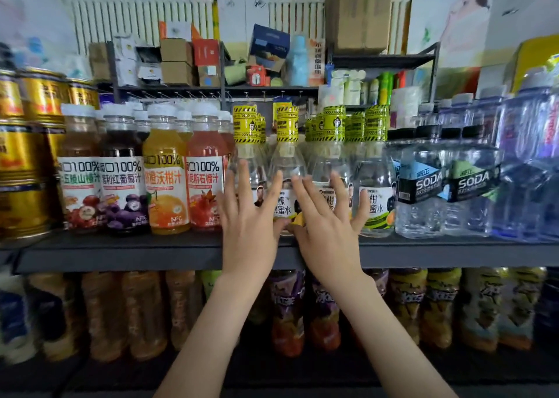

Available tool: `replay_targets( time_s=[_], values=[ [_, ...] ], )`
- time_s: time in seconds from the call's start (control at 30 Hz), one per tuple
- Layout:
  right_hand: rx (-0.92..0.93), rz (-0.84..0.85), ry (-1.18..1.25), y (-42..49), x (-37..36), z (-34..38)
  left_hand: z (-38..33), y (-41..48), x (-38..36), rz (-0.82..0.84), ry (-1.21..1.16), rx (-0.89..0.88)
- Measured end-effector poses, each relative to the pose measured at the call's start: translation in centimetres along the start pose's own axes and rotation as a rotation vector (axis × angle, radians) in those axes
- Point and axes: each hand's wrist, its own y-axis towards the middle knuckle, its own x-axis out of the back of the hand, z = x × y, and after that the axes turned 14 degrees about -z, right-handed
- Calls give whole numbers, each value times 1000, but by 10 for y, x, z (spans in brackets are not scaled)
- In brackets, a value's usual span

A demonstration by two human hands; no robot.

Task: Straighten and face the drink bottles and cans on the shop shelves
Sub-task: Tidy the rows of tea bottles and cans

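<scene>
A dark shelf (121,251) carries a front row of drinks. Clear honey-water bottles with yellow hazard-striped caps stand in the middle; one lemon bottle (286,167) shows between my hands. My left hand (251,213) is spread flat with fingers apart against the bottle on the left of it. My right hand (325,216) is spread the same way over the citrus bottle to its right. Neither hand is wrapped around a bottle. Another citrus honey-water bottle (375,198) stands just right of my right hand, label facing out.
Several juice bottles (165,186) stand left of my hands, gold cans (21,161) beyond them. Two soda water bottles (423,186) and large water bottles (526,161) fill the right. Tea bottles (287,313) line the shelf below. Boxes sit on racks behind.
</scene>
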Motion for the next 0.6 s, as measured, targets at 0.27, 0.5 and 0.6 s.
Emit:
replay_targets(
  time_s=[0.27, 0.5, 0.6],
  values=[
    [-61, 75, 107, 1, 12, -32, -1, 9, -3, 5, 35, -140],
    [-21, 103, 124, 8, 10, -32, -11, 13, -12, 23, 35, -221],
    [-6, 89, 110, 10, 8, -28, -11, 13, -13, 28, 23, -209]
  ],
)
